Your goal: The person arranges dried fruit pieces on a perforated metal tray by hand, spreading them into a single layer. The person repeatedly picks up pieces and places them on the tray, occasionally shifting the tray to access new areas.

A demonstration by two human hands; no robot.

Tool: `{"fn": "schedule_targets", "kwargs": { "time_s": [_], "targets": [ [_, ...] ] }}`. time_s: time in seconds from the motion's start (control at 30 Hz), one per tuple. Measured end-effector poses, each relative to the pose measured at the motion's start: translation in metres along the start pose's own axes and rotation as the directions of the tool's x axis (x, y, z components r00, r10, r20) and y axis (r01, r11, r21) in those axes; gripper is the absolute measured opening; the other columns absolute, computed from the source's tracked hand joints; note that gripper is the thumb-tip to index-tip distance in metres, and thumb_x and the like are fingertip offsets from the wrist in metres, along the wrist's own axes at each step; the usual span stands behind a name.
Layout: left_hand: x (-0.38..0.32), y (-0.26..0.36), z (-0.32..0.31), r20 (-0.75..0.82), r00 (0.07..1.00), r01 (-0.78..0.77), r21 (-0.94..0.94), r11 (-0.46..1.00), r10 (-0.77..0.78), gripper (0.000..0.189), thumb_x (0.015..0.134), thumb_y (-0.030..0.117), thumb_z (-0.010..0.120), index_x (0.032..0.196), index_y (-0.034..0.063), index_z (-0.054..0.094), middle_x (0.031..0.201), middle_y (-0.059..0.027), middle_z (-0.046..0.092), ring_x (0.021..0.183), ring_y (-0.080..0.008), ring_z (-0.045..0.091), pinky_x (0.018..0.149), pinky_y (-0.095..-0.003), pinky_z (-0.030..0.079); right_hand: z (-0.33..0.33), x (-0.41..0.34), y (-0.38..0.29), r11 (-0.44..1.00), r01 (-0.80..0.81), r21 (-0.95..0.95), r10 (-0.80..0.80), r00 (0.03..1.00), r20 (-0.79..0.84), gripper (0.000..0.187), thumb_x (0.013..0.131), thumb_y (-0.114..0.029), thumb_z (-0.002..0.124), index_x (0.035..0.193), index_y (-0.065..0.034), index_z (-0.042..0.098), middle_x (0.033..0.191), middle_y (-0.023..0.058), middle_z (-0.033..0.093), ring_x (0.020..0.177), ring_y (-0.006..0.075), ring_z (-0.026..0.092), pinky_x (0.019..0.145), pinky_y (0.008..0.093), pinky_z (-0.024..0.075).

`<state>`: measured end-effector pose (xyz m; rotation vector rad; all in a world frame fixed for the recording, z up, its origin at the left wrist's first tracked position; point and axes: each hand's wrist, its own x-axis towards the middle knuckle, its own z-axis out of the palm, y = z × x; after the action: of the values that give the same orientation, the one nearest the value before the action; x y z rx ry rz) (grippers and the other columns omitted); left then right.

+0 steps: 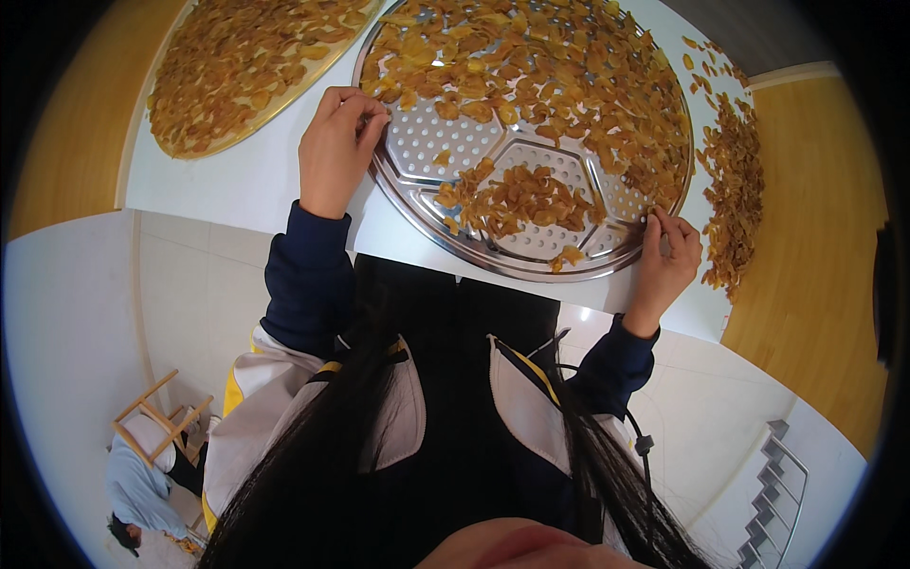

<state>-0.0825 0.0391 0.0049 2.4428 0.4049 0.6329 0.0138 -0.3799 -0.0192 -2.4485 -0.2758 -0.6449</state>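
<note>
A round perforated metal tray (455,146) lies before me, its surface pressed into angular sections. Thin amber-brown dried slices (590,78) cover its far part in a loose layer. Nearer to me, a small heap of the same slices (530,199) sits on the tray. My left hand (341,146) is at the tray's left rim, thumb and fingertips drawn together just inside it. At the right rim, my right hand (668,249) has its thumb and forefinger close together beside the edge of the slices. Whether either hand grips the rim or a slice cannot be made out.
A second round tray (270,117) full of slices stands at the upper left. Loose slices (732,192) are piled on the white tabletop (220,185) at the right. Metal steps with a handrail (782,484) are at lower right. A person (142,484) is at lower left beside a wooden stool (160,419).
</note>
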Motion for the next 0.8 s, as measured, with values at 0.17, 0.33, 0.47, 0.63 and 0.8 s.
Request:
{"fn": "schedule_targets", "kwargs": {
  "time_s": [0.17, 0.33, 0.47, 0.63, 0.8],
  "targets": [
    [0.003, -0.004, 0.004, -0.050, 0.999, 0.020, 0.015, 1.000, -0.020, 0.010, 0.094, 0.007, 0.080, 0.102, 0.0027, 0.076, 0.107, -0.0061, 0.069, 0.075, -0.0178, 0.063, 0.069, -0.0316, 0.054, 0.002, -0.001, 0.003, 0.999, -0.020, 0.032, 0.020, 1.000, -0.003, 0.020, 0.091, -0.012, 0.084, 0.111, -0.0095, 0.085, 0.106, 0.0073, 0.072, 0.101, 0.0266, 0.065, 0.090, 0.0385, 0.0511],
    [0.000, -0.004, 0.006, -0.079, 0.997, 0.021, -0.039, 0.999, -0.024, 0.010, 0.094, 0.006, 0.080, 0.102, 0.0032, 0.077, 0.110, -0.0059, 0.069, 0.076, -0.0174, 0.063, 0.071, -0.0302, 0.054, 0.002, 0.001, 0.002, 0.999, 0.022, 0.045, -0.021, 0.999, -0.028, 0.019, 0.091, -0.010, 0.082, 0.110, -0.0094, 0.083, 0.108, 0.0097, 0.072, 0.102, 0.0296, 0.066, 0.091, 0.0400, 0.0513],
    [-0.002, 0.005, 0.000, -0.082, 0.997, -0.013, -0.067, 0.998, 0.008, 0.011, 0.094, 0.004, 0.080, 0.104, 0.0029, 0.077, 0.111, -0.0061, 0.069, 0.077, -0.0157, 0.062, 0.071, -0.0293, 0.053, -0.004, -0.003, -0.010, 0.996, 0.018, 0.085, -0.013, 0.998, -0.056, 0.019, 0.092, -0.006, 0.081, 0.110, -0.0089, 0.082, 0.108, 0.0102, 0.073, 0.102, 0.0299, 0.067, 0.091, 0.0394, 0.0515],
    [-0.028, 0.039, -0.005, 0.051, 0.993, -0.092, -0.250, 0.964, 0.108, 0.010, 0.094, 0.002, 0.078, 0.104, 0.0011, 0.075, 0.112, -0.0078, 0.069, 0.080, -0.0171, 0.064, 0.072, -0.0289, 0.053, -0.005, -0.018, -0.047, 0.964, 0.106, 0.244, -0.113, 0.994, 0.013, 0.021, 0.089, -0.001, 0.081, 0.109, -0.0077, 0.082, 0.108, 0.0099, 0.073, 0.102, 0.0286, 0.068, 0.092, 0.0371, 0.0520],
    [-0.043, 0.072, 0.012, 0.179, 0.933, -0.232, -0.363, 0.902, 0.312, 0.013, 0.088, 0.006, 0.080, 0.099, 0.0051, 0.074, 0.108, -0.0077, 0.068, 0.092, -0.0316, 0.068, 0.079, -0.0397, 0.055, 0.001, -0.028, -0.084, 0.919, 0.230, 0.320, -0.294, 0.941, 0.168, 0.034, 0.083, -0.005, 0.085, 0.116, -0.0118, 0.079, 0.114, 0.0065, 0.070, 0.112, 0.0324, 0.061, 0.098, 0.0429, 0.0478]
  ]
}}
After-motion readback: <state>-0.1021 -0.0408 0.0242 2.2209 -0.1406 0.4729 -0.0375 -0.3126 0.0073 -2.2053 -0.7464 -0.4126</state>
